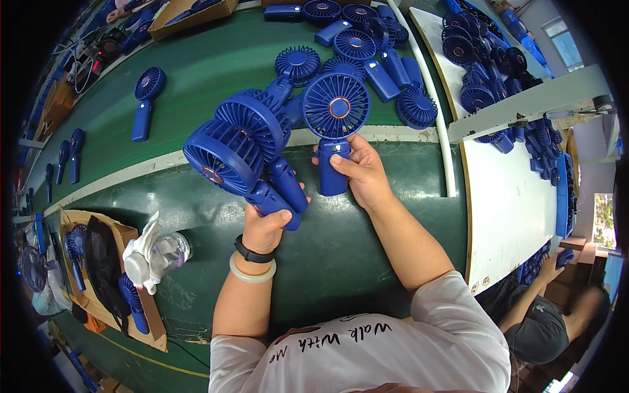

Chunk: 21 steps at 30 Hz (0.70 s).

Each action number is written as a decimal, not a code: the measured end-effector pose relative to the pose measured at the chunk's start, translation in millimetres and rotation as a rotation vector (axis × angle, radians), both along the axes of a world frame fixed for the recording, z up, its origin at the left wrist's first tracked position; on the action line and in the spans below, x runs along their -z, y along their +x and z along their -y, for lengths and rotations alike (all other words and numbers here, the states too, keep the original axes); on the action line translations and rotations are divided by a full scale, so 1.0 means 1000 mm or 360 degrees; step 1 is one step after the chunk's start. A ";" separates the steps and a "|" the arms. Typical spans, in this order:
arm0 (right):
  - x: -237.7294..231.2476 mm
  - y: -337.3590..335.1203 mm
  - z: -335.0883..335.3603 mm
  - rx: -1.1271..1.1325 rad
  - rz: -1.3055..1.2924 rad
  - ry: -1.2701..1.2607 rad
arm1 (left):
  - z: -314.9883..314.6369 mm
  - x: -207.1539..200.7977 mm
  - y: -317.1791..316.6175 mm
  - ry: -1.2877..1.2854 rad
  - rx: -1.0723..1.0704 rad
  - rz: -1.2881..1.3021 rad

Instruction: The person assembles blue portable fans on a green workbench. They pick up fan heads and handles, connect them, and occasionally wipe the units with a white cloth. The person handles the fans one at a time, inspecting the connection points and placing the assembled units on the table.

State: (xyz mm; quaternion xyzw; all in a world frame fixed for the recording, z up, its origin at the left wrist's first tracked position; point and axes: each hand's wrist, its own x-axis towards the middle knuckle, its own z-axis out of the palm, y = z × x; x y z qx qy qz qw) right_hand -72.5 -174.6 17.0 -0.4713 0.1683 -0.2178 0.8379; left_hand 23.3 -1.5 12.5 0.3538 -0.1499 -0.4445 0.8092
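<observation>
My left hand (262, 226) is closed around the handles of several blue handheld fans (226, 157), bunched together with their round grilles pointing up and left. A black band and a pale bangle circle that wrist. Closed too, my right hand (368, 171) grips a single blue handheld fan (335, 164) upright by its handle, thumb on the front. Its round grille has a copper-coloured ring at the centre. Both hands are above the near strip of the green table (327, 262). Behind them lies a heap of similar blue fans (354, 44).
Several fans stand spaced along the green belt (203, 56). At left, a cardboard box (147, 308) holds fans and a black bag, beside a clear jar (175, 250) with white gloves. A white pipe (447, 157) borders a white table (495, 216) with fans; another person sits at right.
</observation>
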 end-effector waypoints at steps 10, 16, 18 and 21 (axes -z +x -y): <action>0.002 0.000 0.001 0.0006 0.0048 0.0081 | 0.002 -0.001 0.000 -0.0041 0.0056 0.0106; 0.003 0.000 -0.007 -0.0037 0.0143 0.0142 | 0.011 -0.012 -0.007 -0.0117 0.0166 0.0197; -0.003 0.000 -0.016 -0.0086 0.0206 0.0243 | 0.008 -0.007 -0.004 -0.0094 0.0231 0.0314; -0.014 -0.004 -0.025 -0.0101 0.0196 0.0237 | 0.005 -0.008 -0.008 -0.0089 0.0354 0.0369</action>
